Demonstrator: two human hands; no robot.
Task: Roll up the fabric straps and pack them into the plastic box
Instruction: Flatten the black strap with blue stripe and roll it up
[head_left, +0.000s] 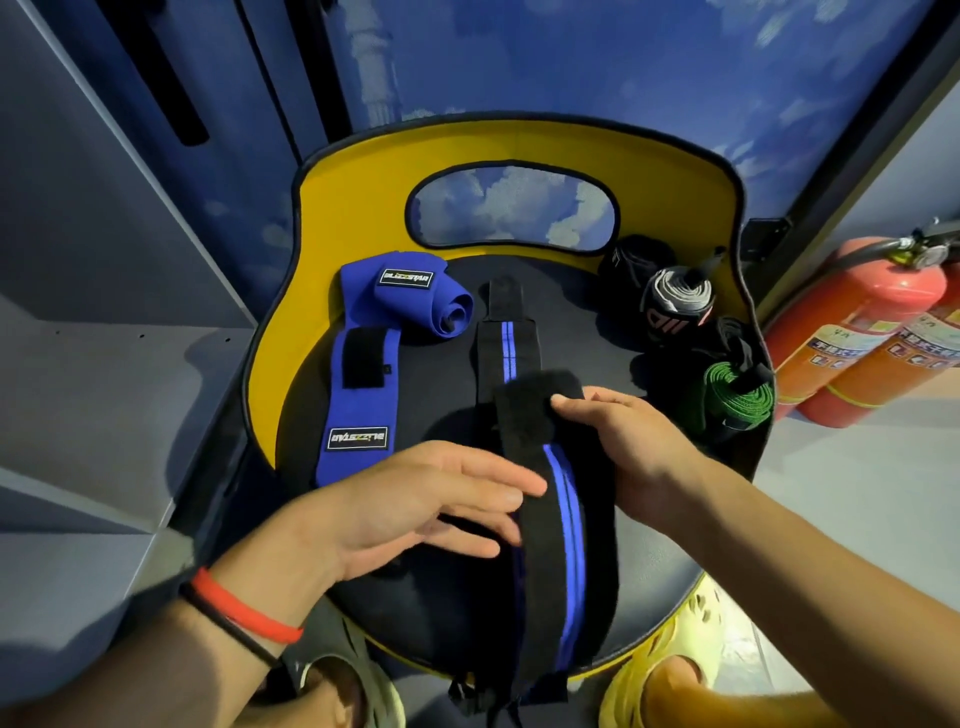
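Observation:
A long black strap with blue stripes (563, 519) lies down the middle of a chair seat, its near end hanging over the front edge. My right hand (618, 441) pinches the strap's black velcro end and holds it lifted and folded back. My left hand (415, 504) rests flat, fingers spread, against the strap's left side. A second black and blue strap (506, 353) lies flat behind it. A blue strap (363, 395) lies at the left, beside a half-rolled blue one (415, 296). Rolled straps sit at the right: black (631, 267), black and grey (675, 304), green (740, 397). No plastic box shows.
The chair has a black seat (431, 384) and a curved yellow backrest (519, 143) with an oval cut-out. Two red fire extinguishers (857, 338) lie on the floor at the right. Grey shelving (114, 364) stands at the left. My feet in yellow clogs (665, 654) show below the seat.

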